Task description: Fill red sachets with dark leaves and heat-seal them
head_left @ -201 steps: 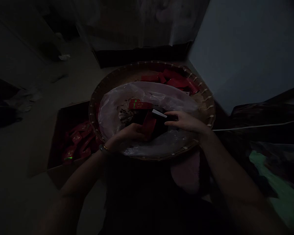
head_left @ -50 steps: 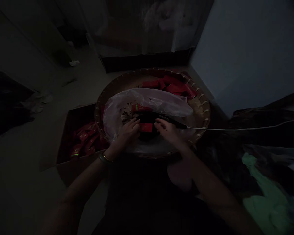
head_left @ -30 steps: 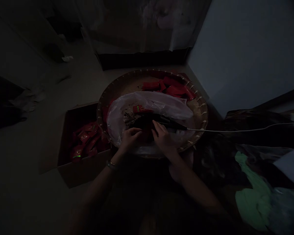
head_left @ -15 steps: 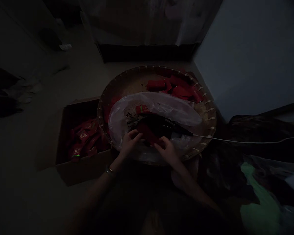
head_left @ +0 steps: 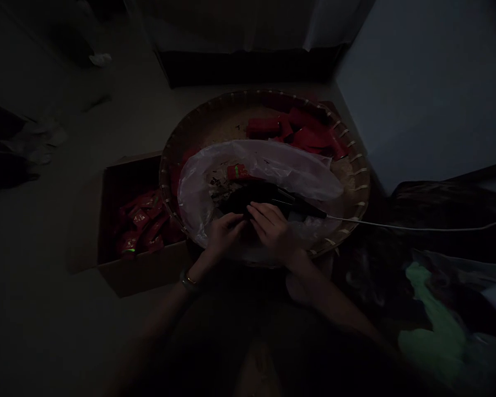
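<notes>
My left hand (head_left: 224, 236) and my right hand (head_left: 273, 229) are close together over the near side of a round woven bamboo tray (head_left: 357, 193). Each has its fingers closed, thumb and fingertips pinched at the red packet they share, which is now almost wholly hidden behind them in the dark. Just beyond my fingers lies a black device with a tapered end (head_left: 308, 208), and a white cord (head_left: 400, 226) runs from it to the right. A clear plastic bag (head_left: 301, 168) surrounds it, with dark loose flakes (head_left: 217, 187) and a small red packet (head_left: 237, 172) inside.
Several red packets (head_left: 310, 135) lie at the tray's far right. An open cardboard box (head_left: 144, 273) with shiny red packets (head_left: 144, 220) stands at the left. A pale panel (head_left: 430, 71) rises at right, with dark bags and a green item (head_left: 434, 325) below it.
My hands have drawn together, and my right hand has turned over, its back now up. The red packet that showed between them has gone out of sight. The view has shifted slightly.
</notes>
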Available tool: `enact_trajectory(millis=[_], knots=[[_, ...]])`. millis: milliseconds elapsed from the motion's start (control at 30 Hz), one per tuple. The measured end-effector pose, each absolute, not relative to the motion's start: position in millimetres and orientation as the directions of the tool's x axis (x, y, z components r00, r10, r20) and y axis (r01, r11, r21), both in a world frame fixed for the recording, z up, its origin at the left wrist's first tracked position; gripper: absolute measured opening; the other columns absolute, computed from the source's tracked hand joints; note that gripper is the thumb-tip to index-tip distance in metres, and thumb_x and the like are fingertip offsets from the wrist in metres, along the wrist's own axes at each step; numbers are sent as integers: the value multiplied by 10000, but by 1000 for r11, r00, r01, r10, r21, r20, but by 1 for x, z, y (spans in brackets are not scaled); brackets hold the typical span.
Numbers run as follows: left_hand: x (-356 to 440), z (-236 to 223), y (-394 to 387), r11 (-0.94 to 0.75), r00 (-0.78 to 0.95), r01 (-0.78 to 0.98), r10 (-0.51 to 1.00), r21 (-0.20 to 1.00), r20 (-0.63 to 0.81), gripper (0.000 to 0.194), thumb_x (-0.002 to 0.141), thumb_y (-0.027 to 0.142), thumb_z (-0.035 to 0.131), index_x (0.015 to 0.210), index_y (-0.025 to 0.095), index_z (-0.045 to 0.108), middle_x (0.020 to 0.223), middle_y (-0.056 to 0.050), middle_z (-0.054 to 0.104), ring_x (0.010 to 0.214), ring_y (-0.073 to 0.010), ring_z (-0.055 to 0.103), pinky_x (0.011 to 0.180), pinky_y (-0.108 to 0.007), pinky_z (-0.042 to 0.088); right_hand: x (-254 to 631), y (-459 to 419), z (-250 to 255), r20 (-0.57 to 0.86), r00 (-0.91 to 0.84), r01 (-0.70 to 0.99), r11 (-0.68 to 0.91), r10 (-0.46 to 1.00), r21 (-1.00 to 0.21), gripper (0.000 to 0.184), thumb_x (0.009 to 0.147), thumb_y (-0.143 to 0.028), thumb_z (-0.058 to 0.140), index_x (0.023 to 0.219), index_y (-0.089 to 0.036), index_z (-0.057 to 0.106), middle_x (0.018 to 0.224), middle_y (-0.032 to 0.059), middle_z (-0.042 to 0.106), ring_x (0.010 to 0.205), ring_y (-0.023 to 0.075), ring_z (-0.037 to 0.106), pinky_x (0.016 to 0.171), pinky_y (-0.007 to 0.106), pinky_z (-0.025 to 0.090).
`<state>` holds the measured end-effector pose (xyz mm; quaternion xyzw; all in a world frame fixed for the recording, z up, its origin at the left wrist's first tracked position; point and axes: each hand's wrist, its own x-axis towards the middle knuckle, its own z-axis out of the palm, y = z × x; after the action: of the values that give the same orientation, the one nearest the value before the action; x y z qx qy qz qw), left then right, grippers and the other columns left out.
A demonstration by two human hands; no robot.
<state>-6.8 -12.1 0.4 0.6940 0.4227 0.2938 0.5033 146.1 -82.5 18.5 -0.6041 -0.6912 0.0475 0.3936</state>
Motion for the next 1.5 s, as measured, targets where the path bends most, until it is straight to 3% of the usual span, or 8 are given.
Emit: enact_trajectory(millis=[167,333,633,933,1067,1167,1267,1500], knots=[[-4,1,-20,63,447,254,877,965,-174,188,742,260,645,888,180,734,868,-41,740,813,-205,672,744,-295,527,146,-94,1,524,54,797,279,850,-535,373,934,-195,451,1285,-218,574,1279,94,604,1169,230,564,996,438,493],[-2,3,-22,14,490,229,862,973,-128,183,765,274,635,890,185,735,900,-46,741,863,-209,674,792,-302,528,149,-100,2,544,101,764,285,833,-579,257,925,-198,479,1105,-207,663,1130,86,679,1076,209,617,929,408,527],[-10,-2,-7,53,417,223,898,973,-145,241,718,311,689,916,174,697,869,-42,726,826,-202,665,756,-296,526,160,-97,3,276,641,454,-63,716,-889,139,844,-340,578,871,-204,589,823,35,660,768,179,640,713,322,532],[1,-1,-16,242,253,25,937,970,-240,447,709,356,687,1105,166,602,1021,-69,703,899,-195,660,751,-274,529,133,-105,-14,-126,342,133,-181,931,-975,336,753,-257,606,1071,-203,513,763,-1,680,609,156,657,547,274,542],[7,5,-27,248,348,75,901,966,-259,336,673,341,709,942,145,664,877,-54,727,798,-201,667,692,-282,533,133,-105,-8,149,338,431,-12,929,-902,488,805,-247,593,1272,-202,459,1108,103,662,986,225,655,825,392,564],[6,9,-28,148,401,115,898,982,-182,258,676,306,703,884,153,685,844,-42,727,776,-196,657,679,-279,527,142,-100,8,408,219,722,134,886,-679,522,853,-283,575,1353,-209,448,1337,128,527,1244,280,487,1029,491,441],[5,10,-27,66,443,132,888,989,-118,176,694,293,686,805,157,681,784,-29,713,739,-188,646,656,-272,517,149,-96,21,475,72,813,224,877,-537,421,906,-253,505,1327,-239,515,1325,92,547,1254,277,459,1057,504,411],[5,7,-31,60,456,193,878,979,-144,238,688,290,709,893,168,704,866,-52,733,815,-210,666,737,-303,532,154,-99,17,538,88,837,231,838,-496,397,925,-217,470,1313,-238,553,1037,91,646,1056,261,553,946,478,487]])
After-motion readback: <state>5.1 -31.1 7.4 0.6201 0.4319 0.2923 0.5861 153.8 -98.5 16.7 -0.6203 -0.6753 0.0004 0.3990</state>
